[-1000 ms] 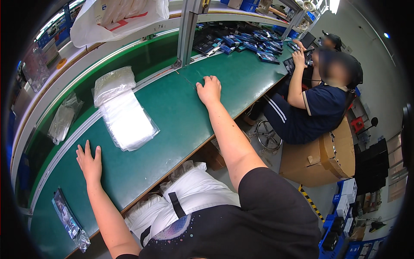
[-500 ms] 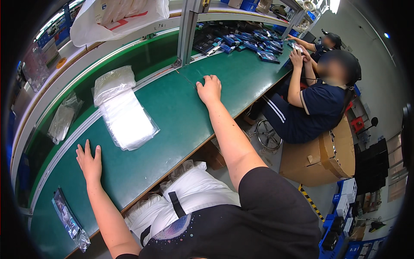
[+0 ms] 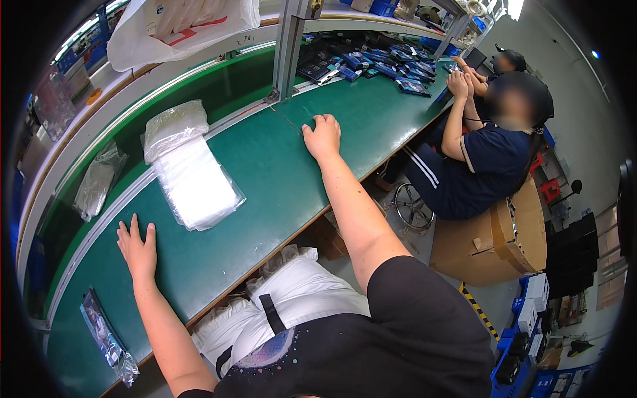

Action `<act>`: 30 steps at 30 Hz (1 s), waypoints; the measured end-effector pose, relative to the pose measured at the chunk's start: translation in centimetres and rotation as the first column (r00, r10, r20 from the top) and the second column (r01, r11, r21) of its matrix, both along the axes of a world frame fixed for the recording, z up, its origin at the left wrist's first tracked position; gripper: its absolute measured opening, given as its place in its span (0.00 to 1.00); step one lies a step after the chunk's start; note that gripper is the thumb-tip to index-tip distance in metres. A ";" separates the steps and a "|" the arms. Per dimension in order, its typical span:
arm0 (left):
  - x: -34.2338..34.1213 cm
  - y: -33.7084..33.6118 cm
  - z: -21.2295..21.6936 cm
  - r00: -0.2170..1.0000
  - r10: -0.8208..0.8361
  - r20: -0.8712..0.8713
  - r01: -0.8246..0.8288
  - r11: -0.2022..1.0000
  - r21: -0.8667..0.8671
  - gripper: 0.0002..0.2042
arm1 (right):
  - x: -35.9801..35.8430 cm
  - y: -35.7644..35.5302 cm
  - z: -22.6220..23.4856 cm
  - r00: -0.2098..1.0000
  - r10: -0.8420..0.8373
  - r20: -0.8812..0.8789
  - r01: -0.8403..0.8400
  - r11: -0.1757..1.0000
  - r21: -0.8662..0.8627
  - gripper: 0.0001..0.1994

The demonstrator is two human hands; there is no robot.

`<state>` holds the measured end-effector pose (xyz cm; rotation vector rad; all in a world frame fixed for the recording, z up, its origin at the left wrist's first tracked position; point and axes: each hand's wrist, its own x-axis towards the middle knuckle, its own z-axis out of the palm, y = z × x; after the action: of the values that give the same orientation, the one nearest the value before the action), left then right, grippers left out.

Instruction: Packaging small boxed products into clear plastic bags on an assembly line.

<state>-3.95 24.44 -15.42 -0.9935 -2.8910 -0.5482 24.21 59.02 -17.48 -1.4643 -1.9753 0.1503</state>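
My left hand [image 3: 138, 249] lies on the green tabletop [image 3: 265, 179], fingers spread and nothing in it. Farther right, my right hand [image 3: 323, 137] rests on the same surface, palm down, its fingers slightly bent and apart, also holding nothing. Between the two hands lies a stack of clear plastic bags [image 3: 198, 180], its upper end under a folded bundle of clear bags [image 3: 176, 126]. Toward the near left edge, below my left hand, is a dark blue packaged item in a clear bag [image 3: 106, 335]; its contents I cannot make out.
Many dark blue packages [image 3: 378, 63] are heaped at the far right of the table. A metal post [image 3: 286, 56] rises at the back edge. Another clear bag bundle [image 3: 99, 182] lies behind the rail. Two people sit to the right, beside a cardboard box [image 3: 494, 232].
My hands and the bags stay where they were. At the right, the co-workers' hands and heads have shifted slightly.
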 end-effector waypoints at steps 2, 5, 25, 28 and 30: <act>-0.1 0.0 -0.1 1.000 0.001 -0.002 -0.001 1.000 0.000 0.27 | 0.0 0.0 0.0 1.000 0.002 -0.002 -0.002 1.000 -0.004 0.21; 0.0 0.0 -0.1 1.000 -0.002 -0.005 0.002 1.000 0.002 0.27 | 0.1 0.1 0.0 1.000 0.003 -0.007 -0.003 1.000 0.000 0.21; 0.5 -0.2 0.1 1.000 0.010 0.005 -0.011 0.999 0.030 0.27 | 0.7 0.1 1.0 0.983 0.166 -0.080 -0.150 0.973 0.174 0.13; 2.3 -1.4 0.1 0.995 -0.043 0.085 0.021 0.969 0.247 0.25 | 3.5 2.4 2.0 0.980 0.045 0.193 -0.134 0.867 0.481 0.19; 3.3 -2.6 -0.1 0.996 -0.089 -0.001 0.088 0.990 0.108 0.24 | 6.8 4.8 2.7 0.924 -0.149 0.352 -0.075 0.831 0.551 0.23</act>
<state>-0.63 21.80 -15.49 -1.1098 -2.7971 -0.7045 31.04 63.85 -14.83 -1.1904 -2.0378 -0.7339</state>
